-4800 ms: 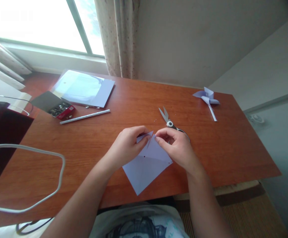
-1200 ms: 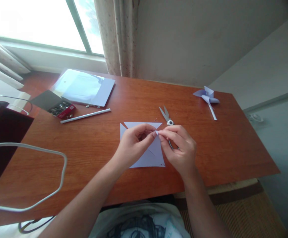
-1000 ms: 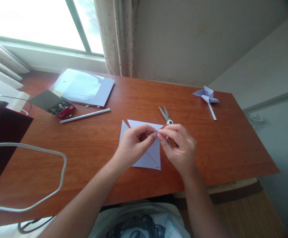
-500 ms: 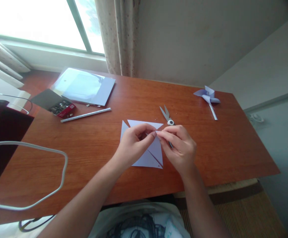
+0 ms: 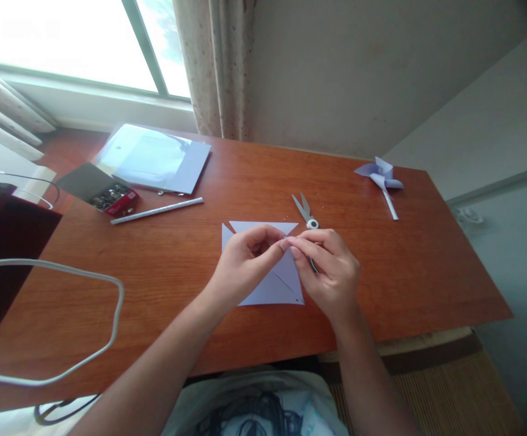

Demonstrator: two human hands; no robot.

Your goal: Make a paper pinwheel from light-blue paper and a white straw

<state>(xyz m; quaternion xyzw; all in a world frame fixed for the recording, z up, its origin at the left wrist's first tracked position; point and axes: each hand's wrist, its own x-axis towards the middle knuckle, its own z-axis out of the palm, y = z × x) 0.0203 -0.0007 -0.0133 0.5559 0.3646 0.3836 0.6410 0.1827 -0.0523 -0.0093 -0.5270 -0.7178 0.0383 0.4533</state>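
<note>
A square sheet of pale paper (image 5: pixel 275 289) with diagonal cuts lies on the table beneath my hands. My left hand (image 5: pixel 251 257) is closed in a pinch at the sheet's upper right corner. Right beside it, my right hand (image 5: pixel 327 266) pinches the same corner, fingertips nearly touching those of the left. Whether anything small sits between the fingertips is hidden. Just behind my right hand lie open scissors (image 5: pixel 306 212), their handles partly covered by it.
A paper pinwheel (image 5: pixel 381 175) lies at the back right of the wooden table (image 5: pixel 409 266). Toward the left are a rolled paper stick (image 5: pixel 159 211), an open box of small metal pieces (image 5: pixel 113 198) and a clear folder (image 5: pixel 154 157). A white cable (image 5: pixel 118 303) loops at the front left.
The sheet has turned slightly and its lower right corner has shifted right, with the diagonal cut there now looking narrower. Both hands keep almost the same place, still pinching the corner.
</note>
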